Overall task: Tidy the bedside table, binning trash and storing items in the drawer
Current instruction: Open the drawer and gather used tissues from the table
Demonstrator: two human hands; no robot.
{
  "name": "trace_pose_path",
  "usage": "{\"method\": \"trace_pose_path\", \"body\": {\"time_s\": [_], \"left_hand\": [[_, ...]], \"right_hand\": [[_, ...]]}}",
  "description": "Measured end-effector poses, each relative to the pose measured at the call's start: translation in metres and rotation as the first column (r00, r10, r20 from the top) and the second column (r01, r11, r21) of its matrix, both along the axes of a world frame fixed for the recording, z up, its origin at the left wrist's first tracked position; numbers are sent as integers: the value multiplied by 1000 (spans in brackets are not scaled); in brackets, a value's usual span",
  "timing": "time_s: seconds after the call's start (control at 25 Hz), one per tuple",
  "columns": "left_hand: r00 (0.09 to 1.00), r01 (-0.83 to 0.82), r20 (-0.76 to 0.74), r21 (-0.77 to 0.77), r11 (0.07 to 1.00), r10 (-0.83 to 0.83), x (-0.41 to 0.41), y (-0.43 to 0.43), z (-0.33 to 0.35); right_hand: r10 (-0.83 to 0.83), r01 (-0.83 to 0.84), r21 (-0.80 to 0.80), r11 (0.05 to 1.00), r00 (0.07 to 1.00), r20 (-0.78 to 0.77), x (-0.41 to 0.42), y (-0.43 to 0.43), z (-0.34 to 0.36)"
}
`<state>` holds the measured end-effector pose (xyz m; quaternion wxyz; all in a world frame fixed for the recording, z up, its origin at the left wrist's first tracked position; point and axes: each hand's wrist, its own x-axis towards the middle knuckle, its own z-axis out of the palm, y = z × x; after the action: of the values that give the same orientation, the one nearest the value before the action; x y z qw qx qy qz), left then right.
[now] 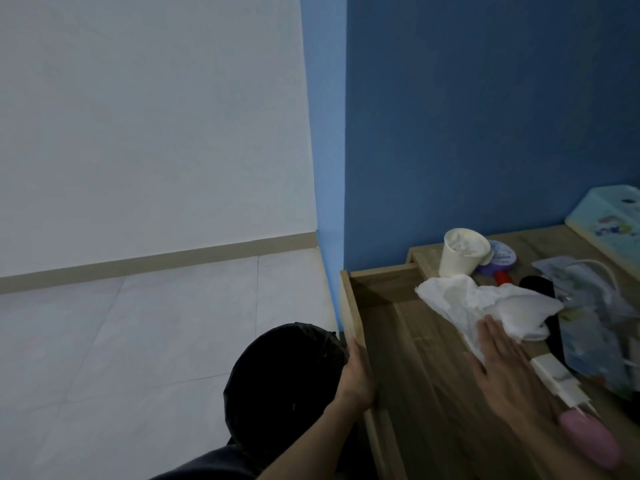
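Note:
The wooden drawer (348,306) of the bedside table (540,240) stands pulled out to the left. My left hand (356,379) grips its front panel. My right hand (502,368) lies flat with fingers spread, fingertips touching a crumpled white tissue (485,303) at the table's edge. Behind the tissue stands a white paper cup (462,252) stuffed with paper. A black-lined bin (287,375) sits on the floor just left of the drawer.
On the table lie a purple round item (502,259), a black cloth item (540,285), plastic packets (585,306), a white charger (557,375), a pink object (588,441) and a teal box (609,223). A blue wall rises behind; pale floor tiles lie to the left.

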<state>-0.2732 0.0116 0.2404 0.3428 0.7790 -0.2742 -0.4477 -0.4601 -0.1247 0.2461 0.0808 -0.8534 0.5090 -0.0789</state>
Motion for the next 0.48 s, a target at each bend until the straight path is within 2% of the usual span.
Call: {"method": "trace_pose_path", "body": {"time_s": [0.28, 0.48], "left_hand": [[997, 10, -72, -41, 999, -13, -14, -21, 6], [938, -83, -343, -83, 993, 49, -37, -48, 21]], "right_hand": [[16, -16, 6, 1000, 999, 39, 0, 4, 6], [62, -62, -3, 998, 998, 6, 0, -2, 4]]}}
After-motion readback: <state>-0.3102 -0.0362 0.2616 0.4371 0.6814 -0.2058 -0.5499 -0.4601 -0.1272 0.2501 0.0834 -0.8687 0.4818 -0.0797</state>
